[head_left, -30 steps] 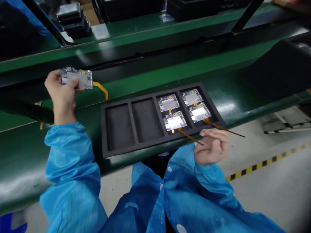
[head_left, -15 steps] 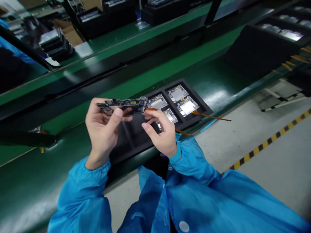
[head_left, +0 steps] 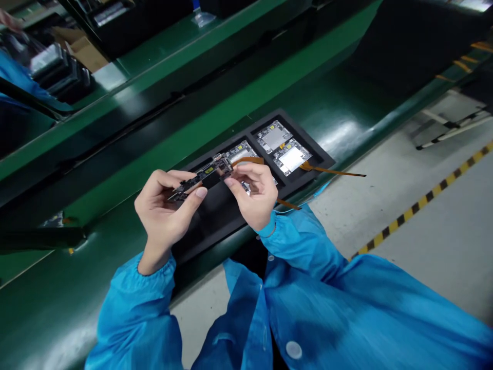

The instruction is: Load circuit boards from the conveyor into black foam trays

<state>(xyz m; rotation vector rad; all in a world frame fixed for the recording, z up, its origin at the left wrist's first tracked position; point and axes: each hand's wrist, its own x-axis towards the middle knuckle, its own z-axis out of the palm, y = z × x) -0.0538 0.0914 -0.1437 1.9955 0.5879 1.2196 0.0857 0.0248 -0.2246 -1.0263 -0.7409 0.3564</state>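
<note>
My left hand (head_left: 165, 205) grips a circuit board (head_left: 208, 177) by its left end, thumb in front and fingers behind. The board is tilted, raised above a black foam tray (head_left: 215, 228). At the board's right end, the thumb and fingers of my right hand (head_left: 256, 195) are closed on its corner, where an orange flex cable (head_left: 250, 160) comes out. The fingertips partly hide that joint. In the tray's far right pocket lie two boards with silver shields, the upper board (head_left: 274, 136) and the lower board (head_left: 292, 156). More boards in the middle pocket are partly covered by my right hand.
The tray sits on a green bench (head_left: 127, 226). An orange flex cable (head_left: 335, 170) sticks out past the tray's right edge. Stacked black trays (head_left: 400, 67) stand at the upper right. A dark post (head_left: 42, 239) is at left, and an open cardboard box (head_left: 82, 49) is across the bench.
My right hand has closed from loosely curled fingers onto the board's right end. The board has tilted, its right end now higher than its left. The view has shifted slightly.
</note>
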